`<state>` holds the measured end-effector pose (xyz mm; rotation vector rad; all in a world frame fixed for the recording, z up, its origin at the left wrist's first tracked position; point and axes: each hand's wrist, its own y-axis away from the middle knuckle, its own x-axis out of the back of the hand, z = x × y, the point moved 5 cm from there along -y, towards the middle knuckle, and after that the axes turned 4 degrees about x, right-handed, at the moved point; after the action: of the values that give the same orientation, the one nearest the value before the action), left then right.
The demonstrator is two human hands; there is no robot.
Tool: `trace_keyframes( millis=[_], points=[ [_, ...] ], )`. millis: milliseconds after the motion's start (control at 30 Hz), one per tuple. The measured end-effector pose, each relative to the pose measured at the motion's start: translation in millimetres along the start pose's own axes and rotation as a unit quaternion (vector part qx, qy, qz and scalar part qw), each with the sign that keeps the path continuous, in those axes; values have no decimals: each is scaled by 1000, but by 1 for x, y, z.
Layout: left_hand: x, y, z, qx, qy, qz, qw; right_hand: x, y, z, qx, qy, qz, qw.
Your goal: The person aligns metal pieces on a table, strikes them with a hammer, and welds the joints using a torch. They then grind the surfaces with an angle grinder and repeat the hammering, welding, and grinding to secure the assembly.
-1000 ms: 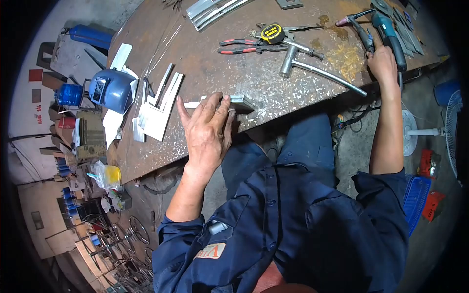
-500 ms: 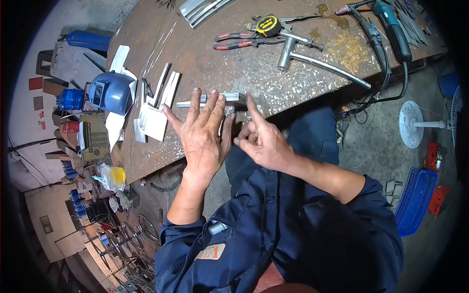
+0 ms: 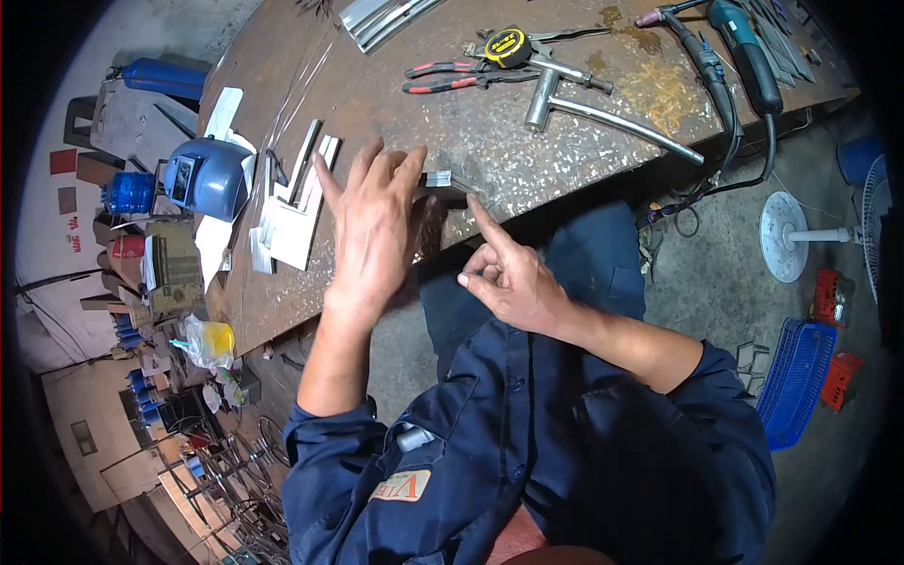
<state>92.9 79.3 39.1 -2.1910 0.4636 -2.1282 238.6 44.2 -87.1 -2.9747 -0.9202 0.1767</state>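
A short stack of thin metal strips (image 3: 439, 178) lies on the workbench, its right end showing past my left hand. My left hand (image 3: 369, 212) is over the stack, palm down with fingers apart, and hides most of it. Close to the stack's right end is the stretched index fingertip of my right hand (image 3: 508, 278). The other fingers of that hand are curled, and no object shows in it. Left of my left hand lie flat metal pieces (image 3: 290, 234) and narrow strips.
On the rusty workbench (image 3: 377, 118) lie red-handled pliers (image 3: 443, 80), a yellow tape measure (image 3: 508, 47), a metal hammer (image 3: 621, 127), a welding torch (image 3: 702, 56) and an angle grinder (image 3: 744, 56). A blue welding helmet (image 3: 217, 179) sits left. A fan (image 3: 783, 235) stands right.
My left hand has shifted slightly left and its fingers have bent, covering the left part of the strips. My right hand keeps nearly the same pointing pose.
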Motion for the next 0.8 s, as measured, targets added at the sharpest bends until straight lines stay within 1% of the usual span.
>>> trace_keyframes(
  millis=[33, 67, 100, 133, 167, 200, 233, 333, 400, 433, 500, 533, 567, 600, 633, 700, 800],
  points=[
    [-4, -7, -5, -9, -3, -25, 1000, 1, 1, 4, -7, -3, -3, 1000],
    [-10, -13, -14, -16, 44, -87, 995, 0, 3, 13, 17, -91, 30, 995],
    [-7, -11, -19, -16, 43, -86, 995, 1, 4, 16, 19, -92, 29, 995],
    [-4, -11, -21, -28, 49, -90, 994, 7, 2, 20, -2, -184, 71, 980],
    [-2, -12, -24, -42, 53, -93, 993, 13, -1, 24, -20, -275, 112, 955],
    [1, -8, -29, -49, 71, -43, 995, 17, -3, 28, -22, -306, 134, 942],
    [8, -7, -32, -21, 79, -49, 996, 20, -7, 30, -12, -344, 148, 927],
    [35, 2, -36, 27, 119, -16, 992, 24, -22, 17, 9, -364, 165, 917],
    [50, 8, -32, 47, 129, 12, 990, 19, -37, 3, 57, -332, 123, 934],
    [56, 11, -31, 52, 135, 35, 989, 13, -45, -2, 77, -351, 125, 925],
    [58, 19, -29, 69, 142, 71, 985, 4, -59, -16, 97, -346, 157, 920],
    [59, 22, -27, 63, 123, 95, 986, 2, -67, -23, 99, -349, 153, 919],
    [57, 23, -25, 64, 120, 96, 986, 3, -75, -25, 80, -380, 174, 905],
    [58, 24, -22, 66, 115, 125, 983, 6, -80, -24, 60, -408, 195, 890],
    [59, 25, -19, 69, 111, 154, 979, 7, -84, -24, 59, -408, 194, 890],
    [56, 22, -12, 74, 99, 155, 980, 10, -90, -23, 41, -413, 195, 889],
    [50, 19, -8, 69, 86, 179, 978, 13, -90, -20, 40, -430, 213, 877]
  ],
)
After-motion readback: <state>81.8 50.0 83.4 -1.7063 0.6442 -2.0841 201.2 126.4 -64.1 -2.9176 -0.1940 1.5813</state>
